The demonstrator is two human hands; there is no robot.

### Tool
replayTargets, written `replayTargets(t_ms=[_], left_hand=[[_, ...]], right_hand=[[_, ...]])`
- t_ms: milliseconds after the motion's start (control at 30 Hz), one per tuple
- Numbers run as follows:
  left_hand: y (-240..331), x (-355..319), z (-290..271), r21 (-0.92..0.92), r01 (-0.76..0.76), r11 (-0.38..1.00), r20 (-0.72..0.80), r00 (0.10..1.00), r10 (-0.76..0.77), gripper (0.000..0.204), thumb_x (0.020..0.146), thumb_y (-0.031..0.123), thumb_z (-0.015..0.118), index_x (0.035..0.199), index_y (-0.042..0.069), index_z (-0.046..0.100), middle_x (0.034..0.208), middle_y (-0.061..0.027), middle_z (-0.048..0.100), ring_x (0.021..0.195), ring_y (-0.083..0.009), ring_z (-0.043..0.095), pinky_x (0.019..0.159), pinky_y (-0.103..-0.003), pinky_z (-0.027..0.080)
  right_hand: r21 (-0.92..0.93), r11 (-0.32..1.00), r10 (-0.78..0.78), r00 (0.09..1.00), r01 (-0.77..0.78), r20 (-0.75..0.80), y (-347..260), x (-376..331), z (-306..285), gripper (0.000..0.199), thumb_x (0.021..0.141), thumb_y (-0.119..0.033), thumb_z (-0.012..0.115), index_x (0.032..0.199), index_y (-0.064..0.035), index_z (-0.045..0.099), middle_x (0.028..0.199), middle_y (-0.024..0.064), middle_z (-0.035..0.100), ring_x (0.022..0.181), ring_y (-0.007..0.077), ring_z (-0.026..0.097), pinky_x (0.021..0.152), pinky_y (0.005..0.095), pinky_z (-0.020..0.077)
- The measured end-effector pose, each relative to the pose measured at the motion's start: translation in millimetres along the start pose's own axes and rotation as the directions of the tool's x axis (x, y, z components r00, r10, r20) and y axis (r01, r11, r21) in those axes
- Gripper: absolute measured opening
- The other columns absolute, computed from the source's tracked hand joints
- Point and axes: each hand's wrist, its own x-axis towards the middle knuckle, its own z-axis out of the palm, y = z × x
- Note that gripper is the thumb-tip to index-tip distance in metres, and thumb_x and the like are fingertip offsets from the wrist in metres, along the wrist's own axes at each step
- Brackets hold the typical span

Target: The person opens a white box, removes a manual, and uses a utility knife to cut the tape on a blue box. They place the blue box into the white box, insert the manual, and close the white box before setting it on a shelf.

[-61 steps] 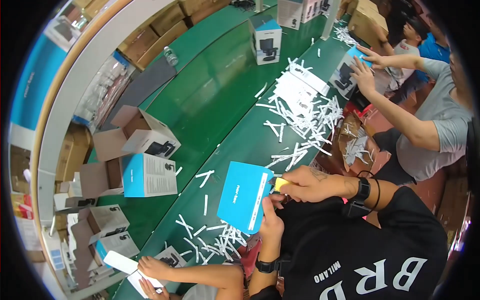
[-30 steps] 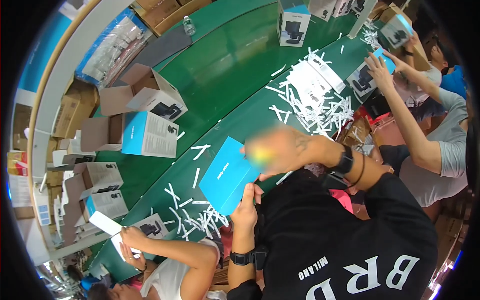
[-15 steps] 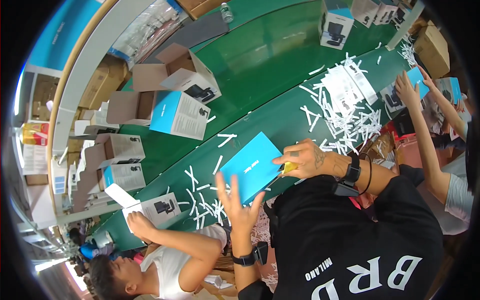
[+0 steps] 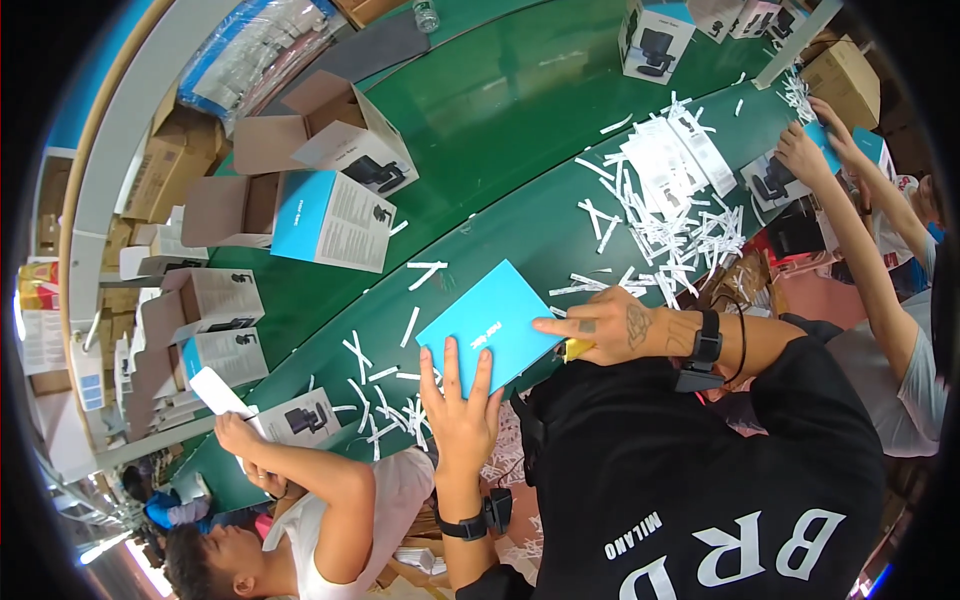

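A blue carton [image 4: 490,325] lies at a slant on the green table in front of me, its blue side up. My left hand [image 4: 462,415] rests on its near left part, fingers stretched out over the blue face. The index finger of my right hand [image 4: 612,325] presses on the carton's right corner. Its other fingers are curled round a small yellow object [image 4: 577,348], mostly hidden in the palm, whose kind I cannot make out. Narrow white paper strips [image 4: 390,410] lie scattered beside the carton.
Opened cartons [image 4: 330,220] stand at the far left. A heap of white strips [image 4: 690,240] and flat printed sheets [image 4: 655,165] lie to the right. A co-worker's hand [image 4: 238,436] at the left holds a white carton [image 4: 308,416]; another co-worker's hands [image 4: 805,150] work at the far right.
My left hand, raised and blurred before, now lies on the blue carton. My right index finger has stayed at the carton's corner. The whole view has shifted slightly left.
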Motion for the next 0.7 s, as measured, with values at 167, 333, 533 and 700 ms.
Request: replayTargets(t_ms=[167,333,533,700], left_hand=[[9,-4,4,0.235,-0.102,0.967,0.219,0.975,0.049,0.062,0.089,0.013,0.068,0.148,0.008,0.049,0.16,-0.0203,0.036,0.146,-0.0529,0.029,0.115,-0.066,0.025],[11,8,13,0.184,-0.148,0.972,0.23,0.968,0.104,0.063,0.091,0.017,0.064,0.148,-0.003,0.044,0.161,-0.0248,0.033,0.148,-0.0518,0.027,0.117,-0.068,0.02],[41,27,17,0.19,0.13,0.973,0.244,0.954,-0.175,0.067,0.092,0.019,0.061,0.145,-0.013,0.037,0.152,-0.0305,0.04,0.141,-0.0533,0.037,0.117,-0.06,0.027],[9,7,60,0.138,-0.063,0.988,-0.001,0.998,0.064,0.083,0.083,0.032,0.073,0.154,0.006,0.04,0.156,-0.0269,0.036,0.142,-0.0484,0.037,0.114,-0.055,0.035]], right_hand=[[-0.07,0.994,-0.079,0.997,0.08,0.011,14,-12,7,0.079,0.077,-0.019,0.08,0.15,-0.0186,0.049,0.077,0.0008,0.062,0.06,0.0198,0.064,0.056,0.0317,0.0536],[-0.093,0.988,-0.125,0.992,0.126,0.013,21,0,11,0.076,0.08,-0.019,0.077,0.15,-0.0163,0.049,0.073,-0.0002,0.058,0.06,0.0176,0.063,0.056,0.0311,0.0523],[-0.098,0.927,-0.363,0.932,0.361,-0.001,30,5,23,0.066,0.08,-0.019,0.068,0.144,-0.0114,0.057,0.062,-0.0018,0.044,0.05,0.0169,0.046,0.047,0.0322,0.0391],[0.07,0.972,-0.203,0.951,0.225,-0.232,25,-9,52,0.049,0.072,-0.012,0.086,0.118,-0.0146,0.068,0.065,0.0045,0.068,0.049,0.0212,0.063,0.044,0.035,0.0496]])
